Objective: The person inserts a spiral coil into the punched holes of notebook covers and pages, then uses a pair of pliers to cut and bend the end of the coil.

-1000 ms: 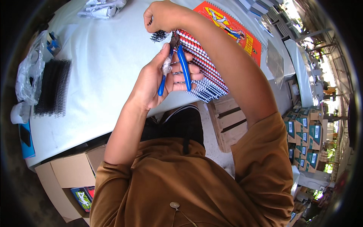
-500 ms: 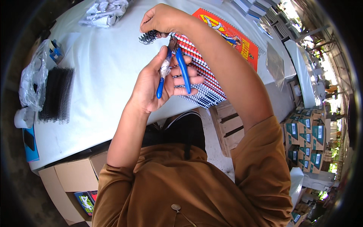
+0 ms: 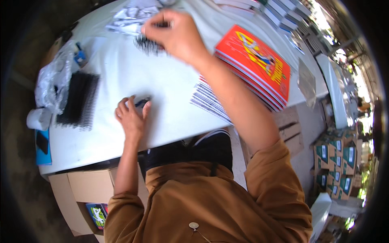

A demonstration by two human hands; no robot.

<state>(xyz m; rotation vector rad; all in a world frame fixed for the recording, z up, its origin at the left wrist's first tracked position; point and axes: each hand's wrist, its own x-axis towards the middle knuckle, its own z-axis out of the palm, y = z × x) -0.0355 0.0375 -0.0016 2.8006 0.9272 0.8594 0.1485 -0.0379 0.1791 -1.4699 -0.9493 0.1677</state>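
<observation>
My right hand (image 3: 178, 36), smeared by motion, is closed at the top of the table. Pinched in it is a clump of black binding wire (image 3: 149, 45), its curled loops hanging below the fingers. My left hand (image 3: 131, 117) is low at the tabletop, curled around blue-handled pliers (image 3: 142, 102); only a dark part shows between thumb and fingers, the rest is covered. To the right, partly behind my right forearm, lies a stack of red-covered notebooks (image 3: 259, 60). White-and-dark page edges or bindings (image 3: 208, 101) stick out at its near left.
Black wire binding strips (image 3: 80, 99) lie at the left beside a clear plastic bag (image 3: 52, 87), a white roll (image 3: 38, 118) and a small blue object (image 3: 80, 56). Crumpled paper (image 3: 131, 18) sits at the far side. An open cardboard box (image 3: 87, 186) stands below the table edge.
My left hand has lowered the pliers leftward to the tabletop, away from the notebooks. My right hand has moved slightly with the wire clump, apart from the pliers. The view has shifted too.
</observation>
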